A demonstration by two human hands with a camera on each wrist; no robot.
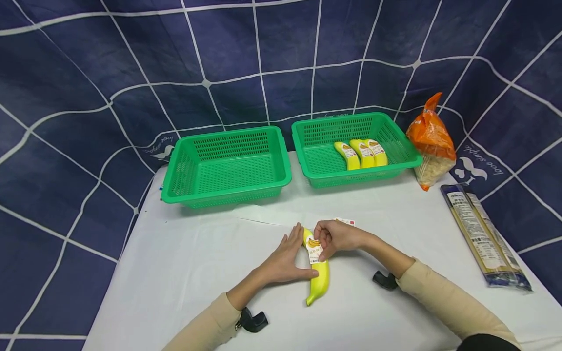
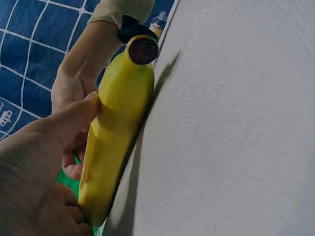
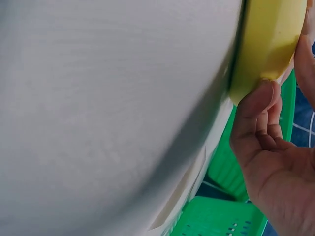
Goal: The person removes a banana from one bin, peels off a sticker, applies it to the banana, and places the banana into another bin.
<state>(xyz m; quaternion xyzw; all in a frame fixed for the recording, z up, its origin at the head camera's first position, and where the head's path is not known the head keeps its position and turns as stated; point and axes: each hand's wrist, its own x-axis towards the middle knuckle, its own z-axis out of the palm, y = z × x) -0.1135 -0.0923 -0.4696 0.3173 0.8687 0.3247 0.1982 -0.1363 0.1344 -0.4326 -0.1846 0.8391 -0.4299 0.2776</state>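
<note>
1. Lying on the white table (image 1: 184, 273) in the head view, a banana (image 1: 319, 280) sits between both hands, in front of two green baskets. The left hand (image 1: 285, 261) rests against its left side, fingers straight and together, thumb touching the peel. The right hand (image 1: 335, 238) curls its fingers over the label (image 1: 313, 249), pinching it. The left basket (image 1: 226, 165) stands beside the right basket (image 1: 351, 148), which holds three bananas (image 1: 362, 153). An orange bag (image 1: 431, 141) and a long packet (image 1: 483, 234) lie at the right.
2. Left wrist: the thumb (image 2: 69, 120) presses the banana's (image 2: 115, 128) side on the cloth.
3. Right wrist: a fingertip (image 3: 258, 101) touches the banana's (image 3: 268, 42) end; the fingers are curled.
</note>
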